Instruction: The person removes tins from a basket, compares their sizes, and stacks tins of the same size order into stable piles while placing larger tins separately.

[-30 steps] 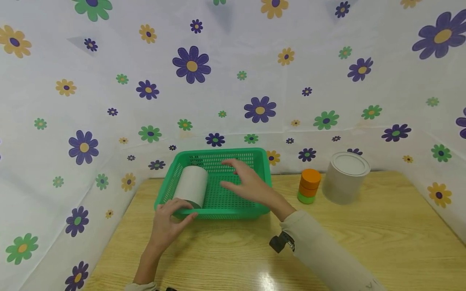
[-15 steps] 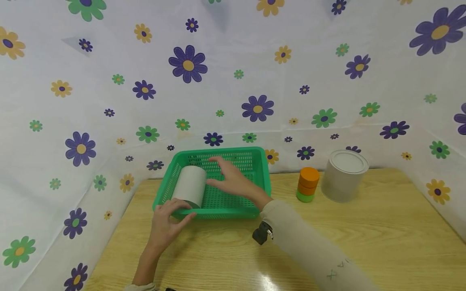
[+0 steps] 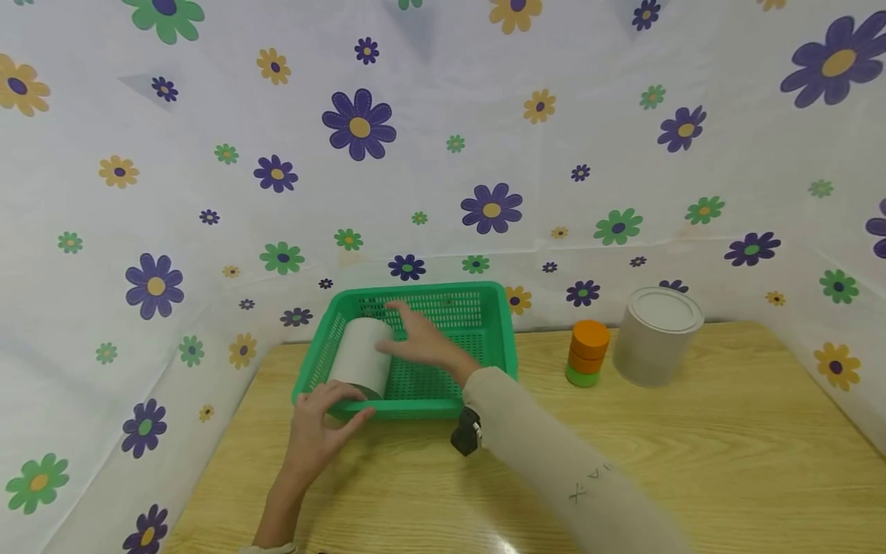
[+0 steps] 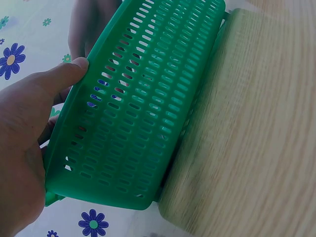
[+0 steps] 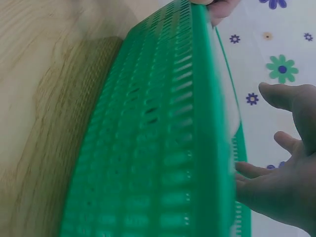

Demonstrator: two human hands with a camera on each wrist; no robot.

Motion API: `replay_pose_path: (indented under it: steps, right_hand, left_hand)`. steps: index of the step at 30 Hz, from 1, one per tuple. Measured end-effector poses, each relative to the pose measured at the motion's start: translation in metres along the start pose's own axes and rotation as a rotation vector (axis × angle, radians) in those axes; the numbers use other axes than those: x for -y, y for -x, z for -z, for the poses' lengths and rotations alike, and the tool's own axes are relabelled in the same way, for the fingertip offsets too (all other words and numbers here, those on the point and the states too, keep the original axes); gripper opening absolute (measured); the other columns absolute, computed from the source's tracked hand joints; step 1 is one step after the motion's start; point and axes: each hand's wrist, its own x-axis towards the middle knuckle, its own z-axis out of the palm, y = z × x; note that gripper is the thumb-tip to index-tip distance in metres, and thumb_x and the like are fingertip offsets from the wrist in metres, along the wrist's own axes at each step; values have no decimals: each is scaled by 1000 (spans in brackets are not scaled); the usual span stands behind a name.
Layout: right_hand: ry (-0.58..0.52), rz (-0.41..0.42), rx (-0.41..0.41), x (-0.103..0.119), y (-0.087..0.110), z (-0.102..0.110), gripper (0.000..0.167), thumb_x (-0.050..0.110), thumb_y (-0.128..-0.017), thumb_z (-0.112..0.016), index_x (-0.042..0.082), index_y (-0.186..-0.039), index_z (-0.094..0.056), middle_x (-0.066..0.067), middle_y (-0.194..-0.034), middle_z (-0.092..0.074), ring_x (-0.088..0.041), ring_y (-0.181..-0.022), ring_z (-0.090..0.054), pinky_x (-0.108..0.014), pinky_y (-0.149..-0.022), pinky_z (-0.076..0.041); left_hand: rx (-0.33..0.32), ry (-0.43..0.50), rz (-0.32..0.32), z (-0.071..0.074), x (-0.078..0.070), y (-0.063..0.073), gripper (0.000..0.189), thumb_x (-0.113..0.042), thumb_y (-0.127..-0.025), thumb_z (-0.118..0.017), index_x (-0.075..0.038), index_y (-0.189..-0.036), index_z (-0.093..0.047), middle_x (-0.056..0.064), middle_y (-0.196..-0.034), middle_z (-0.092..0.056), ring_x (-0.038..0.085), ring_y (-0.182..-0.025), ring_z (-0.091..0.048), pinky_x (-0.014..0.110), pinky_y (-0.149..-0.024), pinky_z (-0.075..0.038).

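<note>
A white cylinder [image 3: 363,355] lies on its side in the left part of a green perforated plastic basket [image 3: 443,409]. My left hand [image 3: 317,431] grips the basket's front rim near its left corner. In the left wrist view, the thumb [image 4: 74,69] lies along the rim and the other fingers go behind the wall. My right hand [image 3: 424,340] hovers inside the basket, just right of the cylinder, with fingers spread. The right wrist view shows these fingers [image 5: 279,96] apart and holding nothing. Whether a fingertip touches the cylinder, I cannot tell.
Right of the basket stands an orange stack with a green base [image 3: 587,354]. Beside it is a white lidded can [image 3: 657,338]. Both are on the wooden table [image 3: 727,446], close to the flower-patterned sheet [image 3: 429,169] at the back and sides.
My right hand has moved left within the basket, towards the white cylinder. The left hand has stayed on the rim, and the basket has not visibly moved.
</note>
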Motion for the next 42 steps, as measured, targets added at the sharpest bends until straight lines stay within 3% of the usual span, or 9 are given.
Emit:
replay_pose_path:
  steps: [9,14,19,25,42]
  right_hand:
    - [-60,-104,21,-2,-15,-19,78,25,-97,-69,11,-160,-27,-26,-153,-42,-39,-136,-46,-55,-105,-43]
    - [-126,-192,41,0,-20,-26,84,27,-95,-72,16,-162,-23,-27,-150,-42,-42,-131,-49,-59,-99,-46]
    - [-100,-294,49,3,-30,-36,88,38,-94,-73,25,-162,-20,-24,-150,-43,-42,-129,-52,-62,-89,-51]
    - [-108,-331,48,11,-37,-46,96,44,-90,-77,24,-163,-19,-25,-150,-39,-43,-126,-52,-61,-82,-55]
    - [-295,-435,92,15,-40,-51,101,34,-91,-78,19,-164,-10,-25,-146,-39,-48,-128,-49,-71,-89,-47]
  left_hand:
    - [2,-10,-9,-1,0,0,22,-19,-81,-89,-20,-97,-74,-13,-97,-70,13,-89,-60,37,-76,-24]
    - [-3,-5,-18,1,0,1,22,-18,-80,-89,-19,-97,-75,-13,-97,-71,14,-89,-60,37,-76,-24]
    - [1,-6,-12,2,1,1,22,-18,-80,-89,-20,-97,-74,-12,-97,-71,14,-90,-60,38,-76,-23]
    - [3,-20,-3,3,3,1,22,-18,-81,-89,-21,-96,-74,-12,-98,-71,13,-93,-62,38,-78,-26]
    - [17,-28,13,2,4,1,22,-23,-81,-89,-24,-96,-73,-15,-97,-69,12,-94,-62,36,-77,-25]
